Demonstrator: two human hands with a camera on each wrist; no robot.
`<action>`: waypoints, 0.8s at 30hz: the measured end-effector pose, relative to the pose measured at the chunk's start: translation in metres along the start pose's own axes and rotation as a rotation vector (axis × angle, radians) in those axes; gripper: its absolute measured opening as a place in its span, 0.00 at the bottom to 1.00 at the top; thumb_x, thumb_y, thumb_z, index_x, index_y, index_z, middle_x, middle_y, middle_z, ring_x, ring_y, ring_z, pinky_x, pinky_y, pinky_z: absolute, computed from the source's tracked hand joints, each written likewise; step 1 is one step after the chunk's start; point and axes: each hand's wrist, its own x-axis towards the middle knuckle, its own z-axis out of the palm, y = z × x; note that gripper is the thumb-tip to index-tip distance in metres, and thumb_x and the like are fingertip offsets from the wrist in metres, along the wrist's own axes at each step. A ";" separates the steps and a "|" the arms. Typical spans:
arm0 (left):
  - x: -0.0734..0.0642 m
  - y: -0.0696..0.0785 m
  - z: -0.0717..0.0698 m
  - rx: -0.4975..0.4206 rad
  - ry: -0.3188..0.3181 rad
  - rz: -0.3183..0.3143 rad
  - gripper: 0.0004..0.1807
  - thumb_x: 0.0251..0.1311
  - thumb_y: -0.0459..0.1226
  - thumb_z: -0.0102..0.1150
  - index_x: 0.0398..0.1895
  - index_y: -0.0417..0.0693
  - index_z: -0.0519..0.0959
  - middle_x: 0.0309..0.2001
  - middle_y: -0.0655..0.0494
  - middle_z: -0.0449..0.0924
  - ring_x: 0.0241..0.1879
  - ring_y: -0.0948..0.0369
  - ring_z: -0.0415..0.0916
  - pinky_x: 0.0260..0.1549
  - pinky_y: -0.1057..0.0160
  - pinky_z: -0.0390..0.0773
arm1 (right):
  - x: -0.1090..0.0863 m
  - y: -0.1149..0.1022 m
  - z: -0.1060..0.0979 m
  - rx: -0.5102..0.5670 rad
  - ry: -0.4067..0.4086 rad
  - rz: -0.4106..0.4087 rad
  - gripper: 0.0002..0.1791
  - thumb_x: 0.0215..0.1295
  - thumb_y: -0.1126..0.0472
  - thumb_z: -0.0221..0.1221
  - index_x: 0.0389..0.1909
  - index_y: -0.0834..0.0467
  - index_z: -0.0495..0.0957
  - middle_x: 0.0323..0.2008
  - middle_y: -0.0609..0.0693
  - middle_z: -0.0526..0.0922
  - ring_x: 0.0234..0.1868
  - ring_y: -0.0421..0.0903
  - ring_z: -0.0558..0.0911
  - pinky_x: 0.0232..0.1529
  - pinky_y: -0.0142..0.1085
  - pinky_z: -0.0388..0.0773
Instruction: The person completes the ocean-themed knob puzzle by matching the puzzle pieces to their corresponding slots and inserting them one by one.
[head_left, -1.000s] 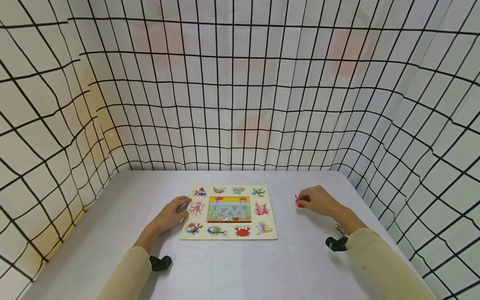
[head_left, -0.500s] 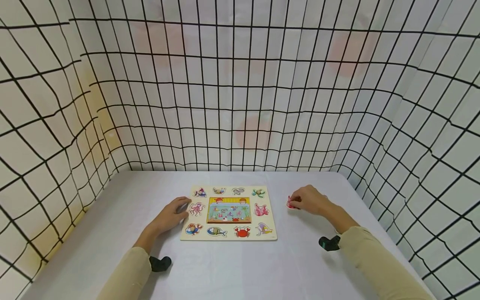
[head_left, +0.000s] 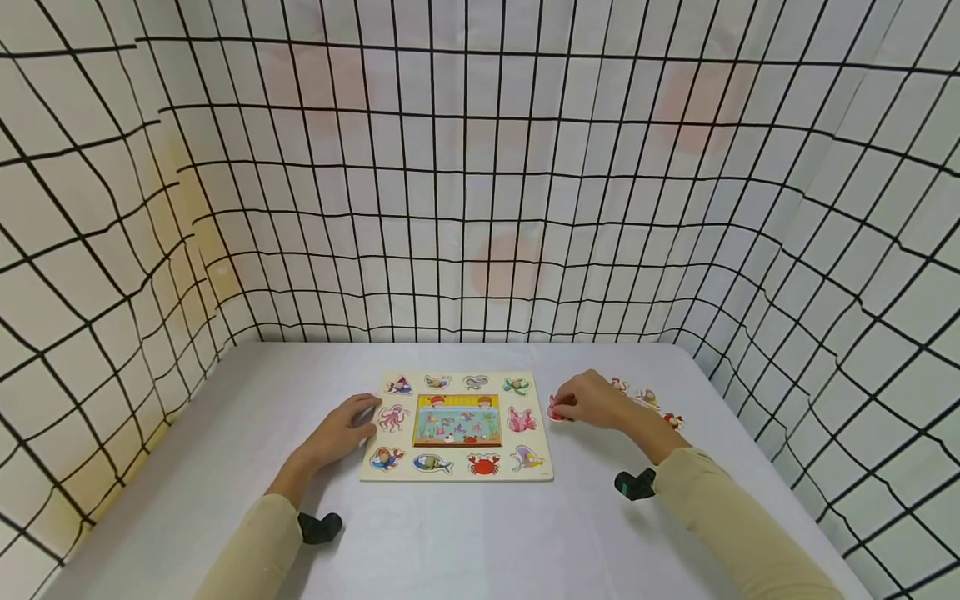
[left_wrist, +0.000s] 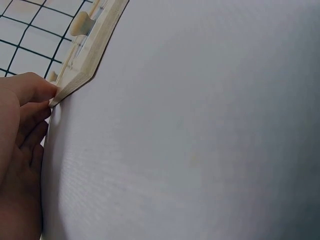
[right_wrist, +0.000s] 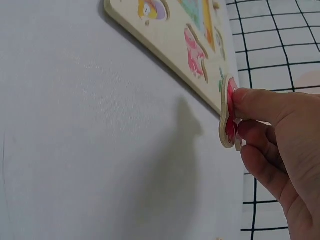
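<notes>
Tabletop [head_left: 487, 533] beneath, right hand [head_left: 596, 402] pinches pink piece [right_wrist: 228, 111], long axis vertical in wrist view.

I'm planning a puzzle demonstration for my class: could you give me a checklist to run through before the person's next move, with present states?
1. Pink piece pinched by the right hand: ok.
2. Left hand touching the left edge of the puzzle board: ok.
3. Pink recess on the board's right side, uncovered: ok.
4. Pink piece over that recess: not ok; in the head view it shows right of the board.
5. Pink piece's outline matching that recess: cannot tell; it shows nearly edge-on in the right wrist view.
</notes>
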 end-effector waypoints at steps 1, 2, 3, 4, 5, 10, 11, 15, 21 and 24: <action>0.000 0.000 0.000 -0.001 0.001 0.001 0.30 0.72 0.36 0.57 0.75 0.39 0.67 0.77 0.39 0.59 0.78 0.37 0.48 0.74 0.36 0.47 | 0.002 -0.002 0.001 0.005 -0.005 -0.002 0.06 0.69 0.58 0.68 0.37 0.55 0.90 0.29 0.40 0.85 0.29 0.39 0.76 0.32 0.31 0.80; 0.000 0.000 0.000 -0.002 0.000 0.001 0.30 0.72 0.36 0.57 0.75 0.38 0.67 0.77 0.39 0.59 0.78 0.37 0.48 0.74 0.36 0.47 | 0.004 -0.004 0.003 0.011 -0.011 -0.003 0.06 0.69 0.58 0.68 0.37 0.55 0.90 0.28 0.39 0.84 0.29 0.38 0.76 0.31 0.31 0.80; 0.000 0.000 0.000 -0.003 -0.002 -0.003 0.30 0.72 0.37 0.57 0.75 0.39 0.67 0.77 0.39 0.59 0.78 0.38 0.47 0.74 0.36 0.47 | 0.006 -0.006 0.004 0.018 -0.016 -0.006 0.05 0.69 0.58 0.68 0.37 0.55 0.90 0.27 0.38 0.84 0.28 0.38 0.76 0.31 0.31 0.80; 0.000 0.000 0.000 -0.003 -0.002 -0.004 0.30 0.72 0.37 0.57 0.75 0.39 0.67 0.77 0.39 0.59 0.78 0.38 0.47 0.75 0.36 0.47 | 0.008 -0.008 0.005 0.024 -0.018 -0.014 0.05 0.69 0.58 0.68 0.36 0.55 0.90 0.27 0.38 0.83 0.28 0.38 0.76 0.30 0.31 0.80; 0.000 0.000 0.001 -0.003 -0.002 -0.004 0.30 0.72 0.37 0.57 0.75 0.39 0.67 0.77 0.39 0.59 0.78 0.38 0.47 0.75 0.36 0.47 | 0.010 -0.010 0.007 0.030 -0.021 -0.026 0.05 0.69 0.59 0.68 0.36 0.55 0.90 0.26 0.37 0.83 0.27 0.38 0.77 0.30 0.31 0.79; 0.000 -0.002 0.001 0.002 0.003 0.005 0.30 0.72 0.36 0.57 0.75 0.39 0.68 0.77 0.39 0.60 0.78 0.37 0.48 0.74 0.36 0.48 | 0.020 -0.017 0.013 0.038 -0.033 -0.072 0.05 0.69 0.59 0.68 0.35 0.54 0.90 0.25 0.35 0.82 0.26 0.35 0.76 0.28 0.30 0.77; 0.000 -0.002 0.001 0.001 0.004 0.004 0.30 0.72 0.36 0.57 0.75 0.39 0.68 0.77 0.39 0.60 0.78 0.37 0.48 0.74 0.35 0.48 | 0.021 -0.019 0.014 0.039 -0.034 -0.077 0.05 0.69 0.59 0.68 0.35 0.54 0.90 0.25 0.35 0.82 0.26 0.35 0.76 0.28 0.30 0.77; 0.000 -0.002 0.001 0.003 0.005 0.005 0.30 0.72 0.36 0.57 0.75 0.38 0.68 0.77 0.39 0.60 0.78 0.37 0.48 0.74 0.35 0.48 | 0.028 -0.027 0.018 0.025 -0.045 -0.084 0.05 0.69 0.58 0.68 0.35 0.53 0.90 0.26 0.34 0.82 0.27 0.35 0.76 0.30 0.31 0.78; 0.000 0.000 0.000 0.000 0.006 0.003 0.30 0.72 0.35 0.57 0.74 0.38 0.68 0.76 0.38 0.60 0.78 0.37 0.48 0.74 0.36 0.48 | 0.034 -0.034 0.023 0.009 -0.062 -0.080 0.05 0.69 0.58 0.68 0.36 0.53 0.90 0.27 0.35 0.83 0.29 0.36 0.76 0.37 0.34 0.76; -0.001 0.001 0.000 0.001 0.007 0.013 0.29 0.72 0.35 0.57 0.74 0.37 0.68 0.76 0.38 0.60 0.77 0.37 0.48 0.74 0.35 0.48 | 0.036 -0.036 0.025 0.010 -0.072 -0.062 0.05 0.69 0.57 0.68 0.37 0.54 0.90 0.28 0.35 0.83 0.29 0.36 0.76 0.36 0.34 0.76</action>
